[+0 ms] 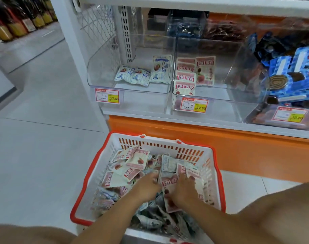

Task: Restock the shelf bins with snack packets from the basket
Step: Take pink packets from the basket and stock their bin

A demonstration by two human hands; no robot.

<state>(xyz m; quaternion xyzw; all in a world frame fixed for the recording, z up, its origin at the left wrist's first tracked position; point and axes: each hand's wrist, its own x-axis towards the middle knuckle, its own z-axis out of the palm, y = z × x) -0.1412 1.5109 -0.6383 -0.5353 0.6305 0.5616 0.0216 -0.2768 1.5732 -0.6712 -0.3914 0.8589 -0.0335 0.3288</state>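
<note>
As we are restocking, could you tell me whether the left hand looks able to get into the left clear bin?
Probably yes: the left clear bin is open on top and nearly empty, with nothing between it and the left hand in the basket.

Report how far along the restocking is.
Done: little; the left bin holds a few blue-white packets, the middle bin a few pink packets. In hand: left hand and right hand reach into the basket, grip unclear. Left: the basket is heaped with packets.
</note>
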